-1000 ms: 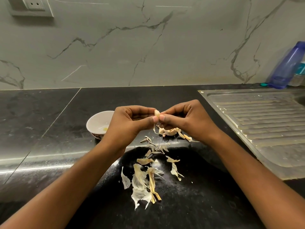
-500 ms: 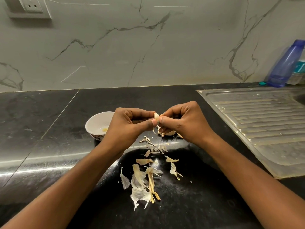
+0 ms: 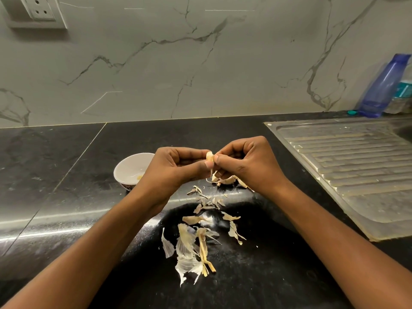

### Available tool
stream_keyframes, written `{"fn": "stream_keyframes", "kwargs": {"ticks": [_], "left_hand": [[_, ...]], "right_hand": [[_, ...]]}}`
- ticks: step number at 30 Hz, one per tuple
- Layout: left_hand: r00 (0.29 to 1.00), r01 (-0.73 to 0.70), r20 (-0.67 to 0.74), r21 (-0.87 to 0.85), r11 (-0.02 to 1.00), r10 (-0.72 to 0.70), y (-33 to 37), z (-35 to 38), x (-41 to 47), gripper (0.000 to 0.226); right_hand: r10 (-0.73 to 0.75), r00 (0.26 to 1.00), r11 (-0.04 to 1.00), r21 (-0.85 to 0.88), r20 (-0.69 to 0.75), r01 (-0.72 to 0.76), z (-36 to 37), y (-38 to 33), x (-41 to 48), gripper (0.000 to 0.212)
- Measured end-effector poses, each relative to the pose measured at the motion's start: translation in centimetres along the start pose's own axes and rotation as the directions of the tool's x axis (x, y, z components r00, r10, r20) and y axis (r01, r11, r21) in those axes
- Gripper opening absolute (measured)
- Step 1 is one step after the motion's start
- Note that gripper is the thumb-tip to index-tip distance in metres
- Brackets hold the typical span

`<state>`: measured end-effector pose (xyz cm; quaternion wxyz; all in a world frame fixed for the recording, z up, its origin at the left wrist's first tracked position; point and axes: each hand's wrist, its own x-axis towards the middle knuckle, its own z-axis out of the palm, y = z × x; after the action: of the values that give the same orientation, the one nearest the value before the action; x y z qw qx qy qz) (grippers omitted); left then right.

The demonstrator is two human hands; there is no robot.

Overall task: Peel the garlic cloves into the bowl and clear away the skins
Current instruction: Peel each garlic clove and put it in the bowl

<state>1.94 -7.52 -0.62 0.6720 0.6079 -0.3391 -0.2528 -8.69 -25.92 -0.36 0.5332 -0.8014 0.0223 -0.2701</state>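
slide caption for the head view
A garlic clove pinched between left hand and right hand, loose skins below, white bowl alongside.

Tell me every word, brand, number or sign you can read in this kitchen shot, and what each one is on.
No text here can be read.
Too blurred and cut off to read: the teal label on the clear plastic bottle at the right edge.
No lettering visible: blue translucent plastic bottle, white wall socket, small white bowl.

Left arm (image 3: 89,253), right arm (image 3: 334,237): bare, angling inward. Left hand (image 3: 176,168) and right hand (image 3: 249,166) meet fingertip to fingertip, fingers curled, both pinching one clove (image 3: 209,157) between them.
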Motion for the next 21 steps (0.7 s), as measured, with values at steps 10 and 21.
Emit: {"fn": "stream_keyframes", "kwargs": {"ticks": [10,21], "left_hand": [[0.999,0.052,0.012,-0.07,0.996,-0.052,0.4,0.2,-0.2,0.036],[0.984,0.172,0.086,-0.264,0.949,-0.154,0.9,0.0,-0.1,0.034]], "right_hand": [[0.026,0.999,0.998,0.057,0.036,-0.028,-0.1,-0.3,0.0,0.009],[0.149,0.979,0.96,0.217,0.141,-0.177,-1.0,-0.5,0.4,0.009]]}}
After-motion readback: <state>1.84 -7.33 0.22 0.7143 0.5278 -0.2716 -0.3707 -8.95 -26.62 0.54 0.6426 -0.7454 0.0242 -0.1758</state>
